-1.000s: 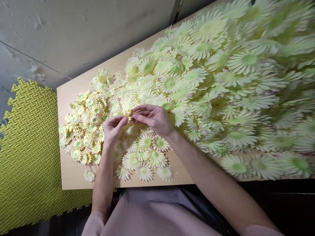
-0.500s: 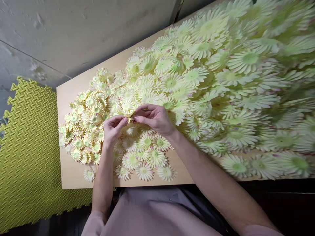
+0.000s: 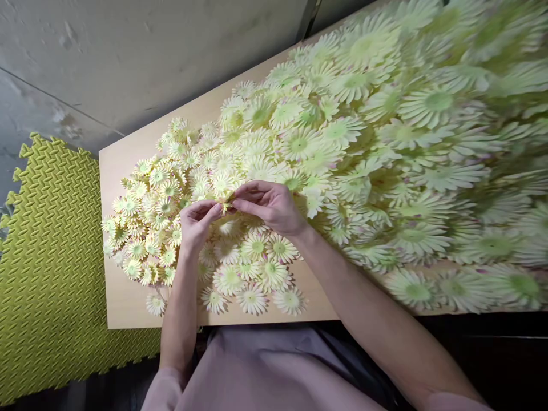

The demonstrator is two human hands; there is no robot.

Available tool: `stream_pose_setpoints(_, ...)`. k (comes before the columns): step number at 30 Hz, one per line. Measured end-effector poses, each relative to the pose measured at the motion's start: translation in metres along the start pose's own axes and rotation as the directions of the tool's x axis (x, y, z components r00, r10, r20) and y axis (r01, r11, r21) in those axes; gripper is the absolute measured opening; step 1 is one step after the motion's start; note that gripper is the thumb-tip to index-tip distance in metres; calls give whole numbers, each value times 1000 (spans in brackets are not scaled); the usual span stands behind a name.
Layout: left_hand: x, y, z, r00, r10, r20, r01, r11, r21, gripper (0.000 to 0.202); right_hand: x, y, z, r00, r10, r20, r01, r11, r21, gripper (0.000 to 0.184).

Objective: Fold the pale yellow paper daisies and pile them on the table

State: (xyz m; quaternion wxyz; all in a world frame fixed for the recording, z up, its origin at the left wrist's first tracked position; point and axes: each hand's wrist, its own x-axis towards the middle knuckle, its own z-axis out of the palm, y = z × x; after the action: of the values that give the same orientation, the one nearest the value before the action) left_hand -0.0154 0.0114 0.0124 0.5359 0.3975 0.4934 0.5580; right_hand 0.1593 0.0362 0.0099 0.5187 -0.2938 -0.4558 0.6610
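My left hand (image 3: 197,221) and my right hand (image 3: 269,206) meet over the heap, thumbs and fingertips pinched on one small pale-yellow artificial flower (image 3: 225,206). Most of that flower is hidden by my fingers. Under and around them lie many loose daisy-like flower heads, cream with green centres and pinkish petal tips. A dense cluster of smaller flower heads (image 3: 158,211) sits left of my left hand. Just below my wrists, several flower heads (image 3: 257,274) lie toward the table's near edge.
A light wooden table (image 3: 128,308) carries the flowers. Larger flower heads (image 3: 411,171) spread over its right side. At the back stands a grey, stained wall (image 3: 171,51). Yellow-green foam matting (image 3: 55,274) lies left of the table.
Almost nothing differs. Both hands keep their pinch in the same spot, with only a slight shift of the fingertips and of the whole view.
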Motion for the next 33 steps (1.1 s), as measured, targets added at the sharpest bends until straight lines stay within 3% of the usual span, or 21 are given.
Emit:
stream_pose_setpoints(16, 1, -2, 0, 1000, 5, 16, -6, 1000, 19, 18, 0, 0, 2, 998, 35, -50, -35, 999, -9, 30)
stream_pose_setpoints(33, 2, -3, -1, 1000, -8, 4, 8, 1000, 25, 21, 0, 2, 0, 999, 33, -40, -33, 999, 1, 28)
